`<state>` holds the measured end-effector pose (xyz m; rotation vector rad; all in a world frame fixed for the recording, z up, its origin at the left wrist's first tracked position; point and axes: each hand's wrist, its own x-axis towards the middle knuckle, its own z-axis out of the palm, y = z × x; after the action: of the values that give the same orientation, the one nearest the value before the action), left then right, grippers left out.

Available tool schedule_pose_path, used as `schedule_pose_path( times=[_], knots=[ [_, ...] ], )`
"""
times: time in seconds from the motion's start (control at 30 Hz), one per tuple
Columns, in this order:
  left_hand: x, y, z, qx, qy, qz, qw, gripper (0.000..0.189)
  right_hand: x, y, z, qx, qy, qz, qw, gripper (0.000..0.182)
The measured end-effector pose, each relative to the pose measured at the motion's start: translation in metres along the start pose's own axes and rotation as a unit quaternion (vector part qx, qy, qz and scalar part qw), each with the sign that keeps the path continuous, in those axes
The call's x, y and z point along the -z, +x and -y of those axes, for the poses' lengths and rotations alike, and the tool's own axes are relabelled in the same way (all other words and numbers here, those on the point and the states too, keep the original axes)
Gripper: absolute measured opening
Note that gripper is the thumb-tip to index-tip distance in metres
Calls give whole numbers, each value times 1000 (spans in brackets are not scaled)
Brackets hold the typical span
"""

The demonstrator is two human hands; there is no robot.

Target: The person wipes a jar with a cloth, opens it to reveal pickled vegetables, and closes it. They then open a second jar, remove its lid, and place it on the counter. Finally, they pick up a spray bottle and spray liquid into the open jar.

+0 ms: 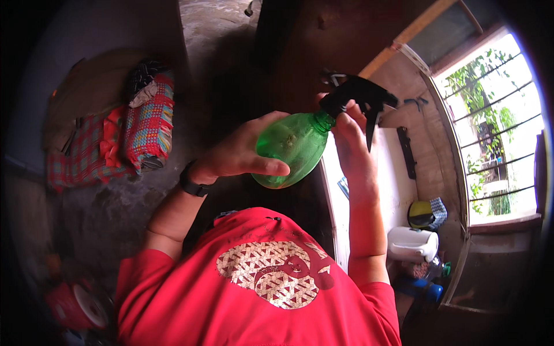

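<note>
A translucent green plastic spray bottle (294,142) is held up tilted in front of my chest. My left hand (246,149) wraps around its round body, thumb across the near side, a dark band on the wrist. At the neck, the fingers of my right hand (352,134) grip the base of the black trigger sprayer head (355,95). The sprayer sits on the bottle's neck, its nozzle end pointing right and its trigger hanging down. Some right fingers are hidden behind the sprayer. How much liquid is inside cannot be made out.
On the right, a barred window (497,129) lets in bright light. Below it stand a white plastic container (413,244) and a blue bottle (417,289). To the left lies a folded plaid cloth (149,123). A red round object (75,305) is at lower left.
</note>
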<state>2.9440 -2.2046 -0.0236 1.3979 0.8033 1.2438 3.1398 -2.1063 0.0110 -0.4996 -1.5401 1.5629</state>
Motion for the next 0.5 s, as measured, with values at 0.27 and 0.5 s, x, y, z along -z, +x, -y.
schedule_pose_path(
  times=[0.27, 0.5],
  knots=[
    [62, -12, 35, 42, -83, -77, 993, 70, -25, 61, -71, -95, 71, 126, 985, 44],
    [116, 6, 52, 18, -85, -118, 989, 69, -48, 129, -99, -108, 82, 138, 981, 47]
  ],
)
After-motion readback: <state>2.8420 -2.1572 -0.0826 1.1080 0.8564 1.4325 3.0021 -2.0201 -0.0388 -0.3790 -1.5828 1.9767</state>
